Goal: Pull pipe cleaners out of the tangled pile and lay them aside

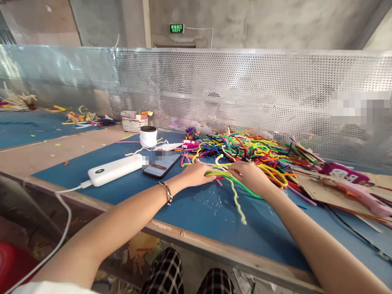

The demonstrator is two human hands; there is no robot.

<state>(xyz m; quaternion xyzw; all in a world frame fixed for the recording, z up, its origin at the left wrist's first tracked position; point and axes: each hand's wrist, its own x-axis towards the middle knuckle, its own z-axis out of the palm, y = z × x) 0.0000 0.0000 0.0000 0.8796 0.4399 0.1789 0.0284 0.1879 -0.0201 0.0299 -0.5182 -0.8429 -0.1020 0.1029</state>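
Green "EXIT" sign [177,28] glows beyond hands holding pipe cleaners [225,170].

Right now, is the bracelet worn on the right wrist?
No, the bracelet circles the left wrist, and the right wrist is bare.

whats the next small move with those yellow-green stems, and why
Probably ease the left hand and right hand slightly toward the body, keeping the yellow-green stems between them: they sit close against the tangled heap, while the blue tabletop nearer the body has room to work.
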